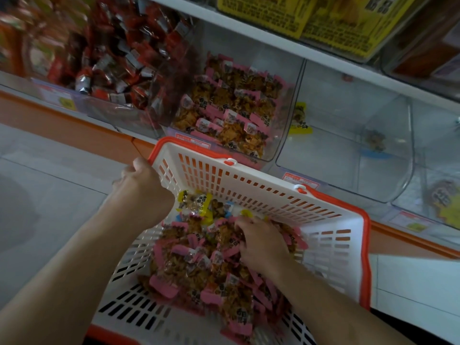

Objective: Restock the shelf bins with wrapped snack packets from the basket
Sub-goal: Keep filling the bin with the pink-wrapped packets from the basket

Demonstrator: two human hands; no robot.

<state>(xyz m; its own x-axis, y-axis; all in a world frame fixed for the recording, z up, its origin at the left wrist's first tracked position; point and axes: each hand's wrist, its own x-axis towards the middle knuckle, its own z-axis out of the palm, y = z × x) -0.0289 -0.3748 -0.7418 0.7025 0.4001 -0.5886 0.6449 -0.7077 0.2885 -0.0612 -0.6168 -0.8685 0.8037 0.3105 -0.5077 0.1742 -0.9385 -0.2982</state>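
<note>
A white slotted basket (pixel 263 185) with an orange rim is tilted toward the shelf. It holds a heap of pink-edged snack packets (pixel 199 265) and a few yellow-edged packets (pixel 196 200). My left hand (pixel 142 185) grips the basket's left rim. My right hand (pixel 261 241) reaches into the heap with its fingers curled over pink packets. Just beyond the basket a clear shelf bin (pixel 281 130) is filled with matching pink packets (pixel 229 108).
Left of it a bin holds red and silver wrapped snacks (pixel 112 58). To the right a clear bin (pixel 348 135) holds one yellow packet (pixel 301 119) and another lone packet. An orange shelf edge (pixel 74 130) runs below. Yellow-labelled bins (pixel 336 21) sit above.
</note>
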